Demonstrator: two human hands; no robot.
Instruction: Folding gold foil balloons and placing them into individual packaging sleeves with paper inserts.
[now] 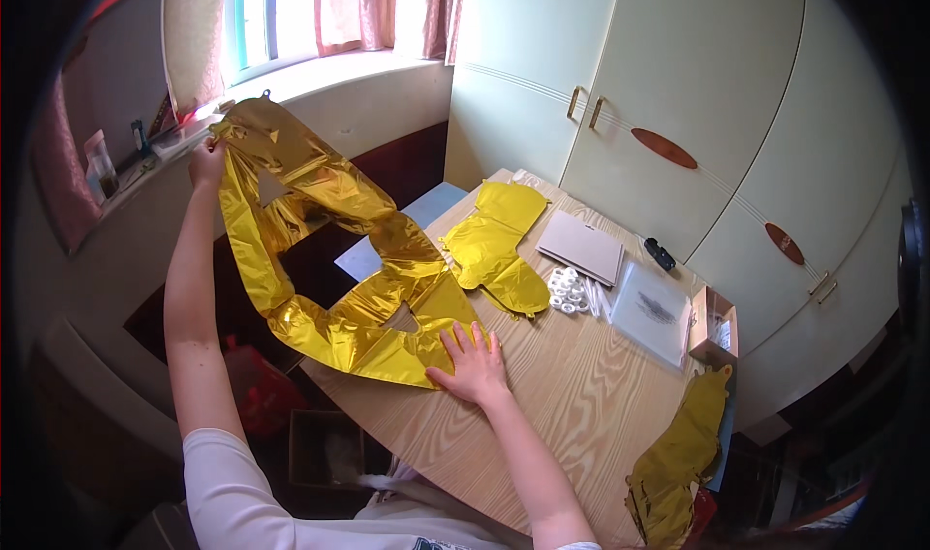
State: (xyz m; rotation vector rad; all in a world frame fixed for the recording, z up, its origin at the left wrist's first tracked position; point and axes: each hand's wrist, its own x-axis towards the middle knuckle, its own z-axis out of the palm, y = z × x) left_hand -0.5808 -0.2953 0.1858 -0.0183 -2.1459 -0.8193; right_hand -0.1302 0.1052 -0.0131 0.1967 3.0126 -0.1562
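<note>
1 yellow foil piece (496, 243) between gold foil (405, 248) and white rolls (567, 291)

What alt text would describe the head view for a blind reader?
A person's left hand holds up one end of a large, shiny gold foil shape with openings; the right hand lies spread at its other end, on a pale wood-grain table. To the right lie a yellow foil piece and small white rolls.

Wood-grained table (572, 385), partly covered.
One end of a large gold foil shape (407, 250) is laid at the left edge; beyond it are set a yellow foil piece (499, 245), grey boards (581, 247), white rolls (567, 290), a clear plastic pack (651, 313) and an open box (712, 322).
</note>
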